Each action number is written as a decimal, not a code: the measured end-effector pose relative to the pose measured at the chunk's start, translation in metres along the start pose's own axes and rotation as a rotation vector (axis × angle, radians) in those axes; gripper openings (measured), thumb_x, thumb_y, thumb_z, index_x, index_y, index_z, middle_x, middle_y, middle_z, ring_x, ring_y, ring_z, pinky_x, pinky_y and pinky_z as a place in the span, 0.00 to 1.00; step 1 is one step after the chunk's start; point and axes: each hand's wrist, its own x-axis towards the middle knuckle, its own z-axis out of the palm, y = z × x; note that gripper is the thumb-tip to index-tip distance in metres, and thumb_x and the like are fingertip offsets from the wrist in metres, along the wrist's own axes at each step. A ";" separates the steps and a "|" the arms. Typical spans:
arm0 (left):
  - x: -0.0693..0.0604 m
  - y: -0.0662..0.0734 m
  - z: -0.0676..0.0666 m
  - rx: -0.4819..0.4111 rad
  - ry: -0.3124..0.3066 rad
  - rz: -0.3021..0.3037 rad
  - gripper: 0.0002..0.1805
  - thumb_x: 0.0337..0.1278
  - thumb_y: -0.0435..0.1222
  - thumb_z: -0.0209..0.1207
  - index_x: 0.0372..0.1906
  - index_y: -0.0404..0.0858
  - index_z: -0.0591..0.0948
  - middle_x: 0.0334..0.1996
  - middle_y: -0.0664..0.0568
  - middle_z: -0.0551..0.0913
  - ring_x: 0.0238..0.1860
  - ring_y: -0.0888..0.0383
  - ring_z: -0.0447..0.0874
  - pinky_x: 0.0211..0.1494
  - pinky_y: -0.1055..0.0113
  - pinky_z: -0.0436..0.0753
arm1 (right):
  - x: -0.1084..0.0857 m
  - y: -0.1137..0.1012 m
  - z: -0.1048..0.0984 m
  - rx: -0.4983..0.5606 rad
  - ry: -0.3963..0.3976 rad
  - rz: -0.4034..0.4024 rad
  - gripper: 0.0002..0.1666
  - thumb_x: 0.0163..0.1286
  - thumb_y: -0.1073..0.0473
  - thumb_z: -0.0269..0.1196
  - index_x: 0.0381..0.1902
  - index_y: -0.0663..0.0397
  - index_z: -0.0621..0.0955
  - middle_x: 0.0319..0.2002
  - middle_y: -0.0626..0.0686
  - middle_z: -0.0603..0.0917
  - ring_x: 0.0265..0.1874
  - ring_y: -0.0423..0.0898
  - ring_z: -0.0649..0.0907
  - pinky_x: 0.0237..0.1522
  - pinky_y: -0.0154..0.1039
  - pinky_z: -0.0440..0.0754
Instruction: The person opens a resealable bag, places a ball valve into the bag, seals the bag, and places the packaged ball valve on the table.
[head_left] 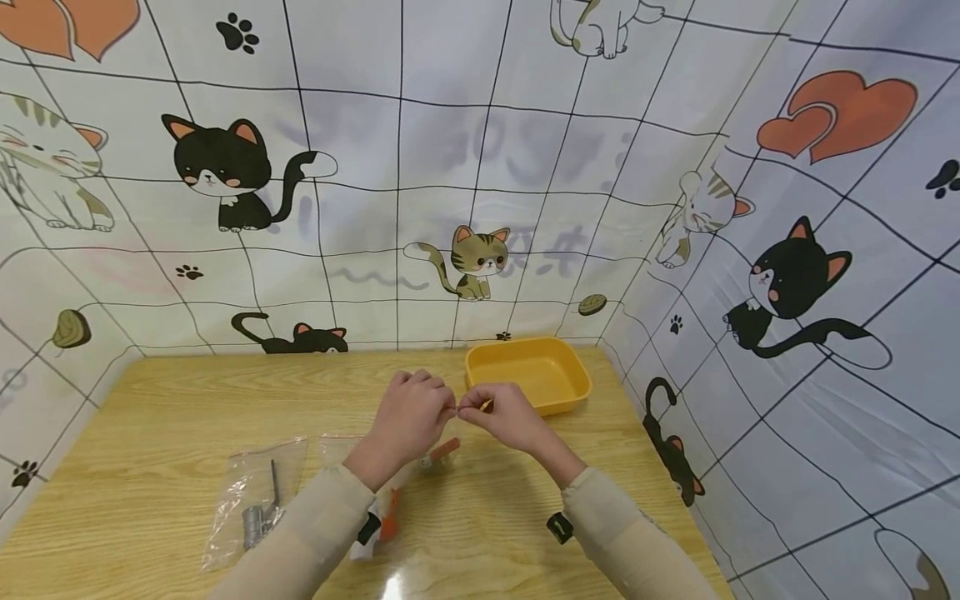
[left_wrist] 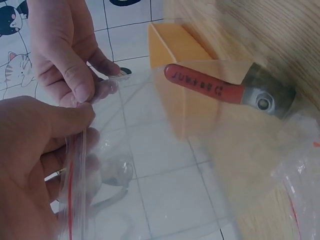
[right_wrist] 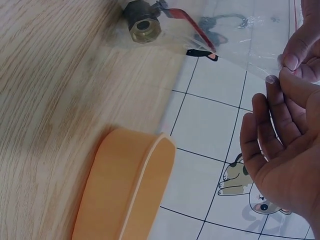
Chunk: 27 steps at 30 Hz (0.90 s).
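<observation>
Both hands meet at the top edge of a clear zip-lock bag (left_wrist: 150,170) with a red seal line. My left hand (head_left: 412,412) pinches the seal strip between thumb and fingers. At the bag's corner, the thumb and index finger of my right hand (head_left: 506,414) pinch the plastic, while its other fingers lie loosely curved in the right wrist view. Inside the bag, at its lower end, is a ball valve (left_wrist: 265,97) with a brass-coloured body and a red lever handle (left_wrist: 202,84). Whether the seal is parted I cannot tell.
A yellow plastic bin (head_left: 528,371) stands at the back right of the wooden table (head_left: 172,408). To the left lies another clear bag (head_left: 225,521) with a grey cylinder and a thin dark rod. Near the left forearm sits an orange-red part (head_left: 389,525), partly hidden.
</observation>
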 end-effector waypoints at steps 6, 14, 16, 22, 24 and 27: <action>-0.002 -0.003 -0.004 0.007 -0.015 -0.026 0.05 0.55 0.42 0.68 0.28 0.50 0.83 0.31 0.61 0.83 0.41 0.57 0.78 0.54 0.54 0.75 | -0.001 0.000 0.000 -0.008 0.022 0.018 0.06 0.69 0.55 0.63 0.37 0.48 0.85 0.33 0.44 0.85 0.33 0.41 0.81 0.36 0.31 0.80; -0.003 -0.008 -0.005 0.014 -0.002 -0.053 0.06 0.55 0.43 0.68 0.26 0.51 0.84 0.30 0.61 0.84 0.41 0.57 0.80 0.54 0.52 0.75 | 0.000 0.000 0.001 0.000 0.027 0.010 0.05 0.69 0.54 0.63 0.36 0.46 0.85 0.33 0.44 0.84 0.32 0.41 0.81 0.35 0.32 0.81; -0.003 -0.009 -0.005 0.006 -0.007 -0.067 0.06 0.55 0.43 0.68 0.26 0.51 0.84 0.29 0.61 0.84 0.42 0.56 0.80 0.54 0.51 0.75 | 0.000 0.001 0.001 -0.004 0.036 0.011 0.05 0.69 0.55 0.63 0.36 0.46 0.85 0.32 0.44 0.84 0.32 0.40 0.81 0.36 0.31 0.81; -0.003 -0.011 -0.005 0.001 -0.020 -0.090 0.06 0.55 0.43 0.68 0.26 0.51 0.84 0.28 0.62 0.84 0.43 0.56 0.80 0.55 0.51 0.75 | 0.001 0.004 0.002 -0.020 0.049 0.020 0.05 0.69 0.53 0.63 0.37 0.45 0.84 0.33 0.44 0.84 0.32 0.39 0.81 0.36 0.31 0.81; -0.003 -0.012 -0.005 -0.009 -0.026 -0.096 0.06 0.56 0.44 0.67 0.26 0.51 0.85 0.28 0.62 0.84 0.43 0.56 0.80 0.54 0.51 0.75 | 0.001 0.004 0.002 -0.018 0.050 0.019 0.04 0.70 0.53 0.63 0.37 0.43 0.84 0.33 0.44 0.84 0.32 0.39 0.81 0.36 0.31 0.81; -0.004 -0.014 -0.005 -0.015 -0.029 -0.120 0.06 0.54 0.44 0.68 0.26 0.52 0.85 0.28 0.62 0.84 0.43 0.56 0.80 0.53 0.51 0.74 | 0.000 0.005 0.002 -0.016 0.063 0.013 0.04 0.69 0.54 0.63 0.37 0.44 0.84 0.33 0.44 0.84 0.31 0.39 0.81 0.36 0.31 0.81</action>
